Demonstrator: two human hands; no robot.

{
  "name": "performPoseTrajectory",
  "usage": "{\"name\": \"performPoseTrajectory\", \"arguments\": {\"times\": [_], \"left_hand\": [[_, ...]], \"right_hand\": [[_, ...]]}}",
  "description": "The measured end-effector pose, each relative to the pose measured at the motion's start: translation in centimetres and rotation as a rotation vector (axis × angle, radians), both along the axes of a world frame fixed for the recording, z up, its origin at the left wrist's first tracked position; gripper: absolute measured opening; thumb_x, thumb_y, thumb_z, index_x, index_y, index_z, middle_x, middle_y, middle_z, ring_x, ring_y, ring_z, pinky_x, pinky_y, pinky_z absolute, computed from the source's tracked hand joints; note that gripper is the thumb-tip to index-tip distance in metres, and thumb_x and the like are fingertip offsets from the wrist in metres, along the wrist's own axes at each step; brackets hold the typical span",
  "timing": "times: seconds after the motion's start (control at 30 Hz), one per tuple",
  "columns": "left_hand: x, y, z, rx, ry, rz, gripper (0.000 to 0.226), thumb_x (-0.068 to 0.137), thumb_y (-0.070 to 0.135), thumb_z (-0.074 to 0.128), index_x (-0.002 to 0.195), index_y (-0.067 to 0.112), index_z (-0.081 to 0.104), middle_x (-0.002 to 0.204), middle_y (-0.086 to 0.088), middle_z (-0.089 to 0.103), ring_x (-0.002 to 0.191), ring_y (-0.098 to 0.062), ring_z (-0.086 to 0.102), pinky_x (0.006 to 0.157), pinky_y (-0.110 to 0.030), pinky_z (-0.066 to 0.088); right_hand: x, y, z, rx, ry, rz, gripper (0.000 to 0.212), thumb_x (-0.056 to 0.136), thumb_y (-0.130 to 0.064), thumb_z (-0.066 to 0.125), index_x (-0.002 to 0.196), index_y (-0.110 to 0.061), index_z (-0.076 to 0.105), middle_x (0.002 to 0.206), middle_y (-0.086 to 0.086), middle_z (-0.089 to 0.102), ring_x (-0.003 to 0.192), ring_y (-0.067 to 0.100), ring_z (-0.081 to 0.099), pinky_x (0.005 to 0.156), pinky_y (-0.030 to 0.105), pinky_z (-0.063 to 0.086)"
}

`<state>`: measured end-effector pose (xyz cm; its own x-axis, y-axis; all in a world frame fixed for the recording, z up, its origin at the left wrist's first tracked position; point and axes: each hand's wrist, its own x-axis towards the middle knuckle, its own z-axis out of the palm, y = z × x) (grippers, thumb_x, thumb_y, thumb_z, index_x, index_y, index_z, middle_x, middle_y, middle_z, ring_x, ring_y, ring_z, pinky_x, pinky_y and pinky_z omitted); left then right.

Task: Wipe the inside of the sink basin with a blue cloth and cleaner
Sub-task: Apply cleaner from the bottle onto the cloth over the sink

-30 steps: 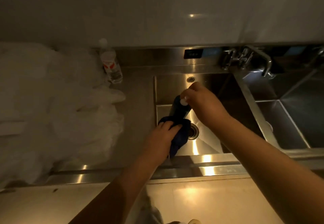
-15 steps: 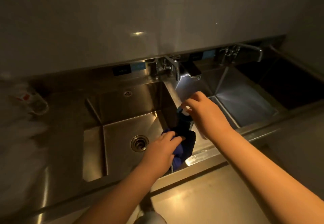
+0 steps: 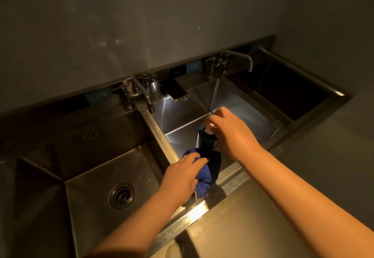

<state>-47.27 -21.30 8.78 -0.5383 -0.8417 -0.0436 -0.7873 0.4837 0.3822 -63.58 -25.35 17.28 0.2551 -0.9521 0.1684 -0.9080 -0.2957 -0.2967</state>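
My left hand [image 3: 183,173] grips a bunched blue cloth [image 3: 206,173] over the front edge of the middle sink basin [image 3: 182,124]. A dark cleaner bottle [image 3: 206,141] with a white top stands upright just above the cloth. My right hand [image 3: 228,134] holds the bottle at its top, fingers curled round the white cap. The bottle's base is hidden behind the cloth. A light shines on this basin's floor and back wall.
A left basin [image 3: 97,177] with a round drain [image 3: 121,196] lies beside it, split off by a steel divider [image 3: 159,138]. A dark third basin [image 3: 291,94] sits at right. Two faucets [image 3: 144,94] [image 3: 238,57] stand at the back wall. A phone [image 3: 176,92] lies on the back ledge.
The view has swung right from the left basin to the middle one. Both hands moved with it over the divider, keeping the cloth and bottle.
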Motion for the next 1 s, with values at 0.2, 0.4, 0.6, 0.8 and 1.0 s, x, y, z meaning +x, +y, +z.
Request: {"name": "performPoseTrajectory", "arguments": {"times": [0.2, 0.4, 0.6, 0.8, 1.0], "left_hand": [[-3.6, -2.9, -1.0, 0.026, -0.013, 0.01, 0.06, 0.089, 0.013, 0.048, 0.145, 0.03, 0.032, 0.15, 0.007, 0.027, 0.129, -0.016, 0.039, 0.096, -0.029, 0.041], [-8.9, -5.5, -1.7, 0.03, -0.005, 0.122, 0.059, 0.09, 0.016, 0.048, 0.144, 0.034, 0.031, 0.149, 0.009, 0.03, 0.128, -0.017, 0.042, 0.099, -0.03, 0.04], [-15.9, -6.8, -2.1, -0.005, 0.017, 0.29, 0.059, 0.09, 0.02, 0.049, 0.144, 0.036, 0.032, 0.148, 0.011, 0.032, 0.129, -0.015, 0.041, 0.096, -0.028, 0.038], [-19.6, -7.5, -2.6, 0.046, 0.031, 0.366, 0.062, 0.085, 0.022, 0.053, 0.143, 0.034, 0.035, 0.147, 0.006, 0.035, 0.127, -0.02, 0.045, 0.099, -0.032, 0.041], [-19.1, -9.3, -2.1, 0.059, -0.028, 0.419, 0.059, 0.091, 0.025, 0.047, 0.146, 0.034, 0.028, 0.151, 0.006, 0.028, 0.132, -0.017, 0.036, 0.097, -0.028, 0.036]], "right_hand": [[-3.5, -2.8, -1.6, -0.028, 0.071, 0.047, 0.032, 0.077, -0.004, 0.068, 0.105, -0.019, 0.061, 0.103, 0.008, 0.051, 0.069, 0.018, 0.044, 0.056, 0.027, 0.031], [-8.6, -7.1, -2.1, -0.013, -0.001, 0.16, 0.019, 0.084, -0.012, 0.062, 0.102, -0.017, 0.06, 0.102, 0.007, 0.048, 0.078, 0.023, 0.048, 0.06, 0.024, 0.031], [-14.0, -10.6, -2.0, 0.004, 0.043, 0.328, 0.026, 0.075, -0.004, 0.067, 0.099, -0.012, 0.064, 0.097, 0.013, 0.051, 0.072, 0.027, 0.05, 0.058, 0.028, 0.027], [-17.1, -13.6, -2.9, 0.012, 0.026, 0.447, 0.027, 0.076, -0.004, 0.068, 0.101, -0.013, 0.063, 0.099, 0.009, 0.052, 0.077, 0.025, 0.056, 0.06, 0.024, 0.033], [-16.4, -16.5, -3.7, 0.028, -0.012, 0.483, 0.022, 0.08, -0.002, 0.064, 0.099, -0.011, 0.061, 0.099, 0.009, 0.049, 0.08, 0.03, 0.06, 0.063, 0.041, 0.051]]}}
